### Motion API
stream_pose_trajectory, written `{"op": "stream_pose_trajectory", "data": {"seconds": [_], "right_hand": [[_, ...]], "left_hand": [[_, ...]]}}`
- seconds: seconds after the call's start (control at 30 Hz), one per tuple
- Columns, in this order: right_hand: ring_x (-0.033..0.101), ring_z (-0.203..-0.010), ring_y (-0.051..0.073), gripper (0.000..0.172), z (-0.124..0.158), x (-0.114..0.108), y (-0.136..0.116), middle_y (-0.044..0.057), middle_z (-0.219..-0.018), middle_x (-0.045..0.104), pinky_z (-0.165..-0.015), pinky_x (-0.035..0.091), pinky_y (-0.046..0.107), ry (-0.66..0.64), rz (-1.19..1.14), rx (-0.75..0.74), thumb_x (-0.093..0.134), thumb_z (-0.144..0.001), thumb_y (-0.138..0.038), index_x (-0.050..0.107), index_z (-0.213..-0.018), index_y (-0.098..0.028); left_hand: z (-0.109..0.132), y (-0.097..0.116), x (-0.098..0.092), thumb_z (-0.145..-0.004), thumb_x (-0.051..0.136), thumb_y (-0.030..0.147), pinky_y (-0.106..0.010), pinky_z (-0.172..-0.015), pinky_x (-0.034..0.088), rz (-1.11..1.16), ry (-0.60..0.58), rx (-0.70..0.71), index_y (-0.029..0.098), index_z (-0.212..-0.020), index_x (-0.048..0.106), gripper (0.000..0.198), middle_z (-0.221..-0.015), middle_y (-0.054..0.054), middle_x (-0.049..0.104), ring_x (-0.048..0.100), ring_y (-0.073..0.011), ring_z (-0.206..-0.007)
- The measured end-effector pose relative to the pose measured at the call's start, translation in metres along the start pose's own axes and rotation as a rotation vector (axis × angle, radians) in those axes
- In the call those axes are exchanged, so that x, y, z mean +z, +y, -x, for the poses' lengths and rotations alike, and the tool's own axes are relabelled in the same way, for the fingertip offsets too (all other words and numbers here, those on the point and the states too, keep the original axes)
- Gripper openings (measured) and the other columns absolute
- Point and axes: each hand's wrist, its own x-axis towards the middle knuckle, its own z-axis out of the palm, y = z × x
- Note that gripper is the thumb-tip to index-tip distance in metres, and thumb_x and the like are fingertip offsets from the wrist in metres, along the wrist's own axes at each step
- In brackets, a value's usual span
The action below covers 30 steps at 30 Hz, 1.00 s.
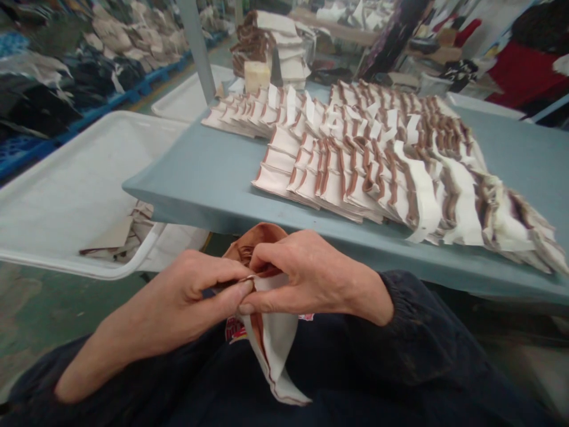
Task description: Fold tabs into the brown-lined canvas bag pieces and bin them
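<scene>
A white and brown sewn fabric piece (280, 332) hangs in front of my body, its lower corner tapering down over my dark clothing. My left hand (200, 290) pinches its edge between thumb and forefinger. From the other side, my right hand (306, 273) grips the same piece, thumb tip almost touching the left thumb. Gathered brown cloth bulges up behind the fingers. Part of the fabric is hidden by both hands.
On the blue-grey table (200, 172) ahead lie overlapping rows of similar white and brown pieces (329, 172), several with white strips. A white plastic bin (89, 154) with scraps stands at left. A metal post (198, 53) rises behind the table; another person (393, 35) is beyond.
</scene>
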Motion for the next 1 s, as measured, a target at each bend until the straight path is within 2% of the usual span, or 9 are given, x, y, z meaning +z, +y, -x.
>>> {"op": "stream_pose_trajectory", "data": {"seconds": [0.1,0.2,0.4,0.57,0.77,0.9,1.0], "right_hand": [[0.041,-0.062,0.01,0.039,-0.002,0.0,-0.003,-0.007,-0.069,0.053,-0.064,0.025,0.028,-0.133,0.022,0.116,0.089,-0.098,-0.048,0.069,-0.083,-0.018],[0.038,-0.062,0.01,0.034,-0.004,-0.001,-0.004,-0.009,-0.066,0.045,-0.065,0.024,0.029,-0.212,-0.001,0.137,0.084,-0.102,-0.039,0.065,-0.08,-0.019],[0.038,-0.065,0.01,0.032,-0.002,0.001,0.003,-0.009,-0.07,0.046,-0.066,0.026,0.028,-0.156,-0.147,0.062,0.079,-0.101,-0.028,0.057,-0.08,-0.02],[0.038,-0.063,0.009,0.04,0.003,0.003,0.008,-0.01,-0.067,0.041,-0.065,0.028,0.027,-0.143,-0.339,0.032,0.076,-0.1,-0.033,0.048,-0.075,-0.022],[0.04,-0.063,0.009,0.031,0.008,0.004,0.006,-0.009,-0.066,0.045,-0.064,0.028,0.027,-0.099,-0.371,0.106,0.073,-0.095,-0.028,0.052,-0.074,-0.021],[0.037,-0.065,0.009,0.039,0.009,0.007,0.009,-0.009,-0.065,0.042,-0.063,0.028,0.026,-0.123,-0.549,0.163,0.077,-0.095,-0.038,0.052,-0.07,-0.021],[0.037,-0.065,0.009,0.046,0.012,0.013,0.013,-0.009,-0.067,0.044,-0.06,0.027,0.025,-0.139,-0.717,0.248,0.083,-0.093,-0.048,0.055,-0.071,-0.02]], "left_hand": [[0.002,-0.003,0.003,-0.105,0.059,0.018,-0.019,-0.057,0.043,0.098,0.016,-0.019,0.02,-0.091,0.077,0.024,-0.073,0.006,0.078,0.067,-0.0088,-0.058],[0.003,-0.002,0.002,-0.104,0.063,0.017,-0.016,-0.057,0.045,0.137,0.058,-0.072,0.023,-0.094,0.074,0.017,-0.073,0.009,0.076,0.069,-0.0078,-0.059],[0.009,-0.006,0.007,-0.106,0.061,0.015,-0.017,-0.062,0.05,0.036,0.144,0.018,0.024,-0.096,0.069,0.016,-0.079,0.008,0.075,0.07,-0.0095,-0.063],[0.015,-0.013,0.02,-0.113,0.056,0.014,-0.021,-0.063,0.053,-0.108,0.24,0.181,0.026,-0.107,0.067,0.018,-0.084,0.006,0.08,0.077,-0.0124,-0.066],[0.015,-0.019,0.032,-0.118,0.052,0.014,-0.025,-0.07,0.064,-0.213,0.322,0.334,0.026,-0.117,0.067,0.019,-0.093,0.002,0.088,0.086,-0.0177,-0.075],[0.016,-0.024,0.039,-0.116,0.052,0.013,-0.028,-0.073,0.068,-0.2,0.367,0.345,0.027,-0.119,0.067,0.021,-0.094,-0.001,0.089,0.086,-0.02,-0.077],[0.011,-0.022,0.041,-0.115,0.051,0.009,-0.027,-0.071,0.068,-0.17,0.349,0.387,0.026,-0.115,0.065,0.022,-0.089,-0.001,0.086,0.084,-0.0185,-0.072]]}}
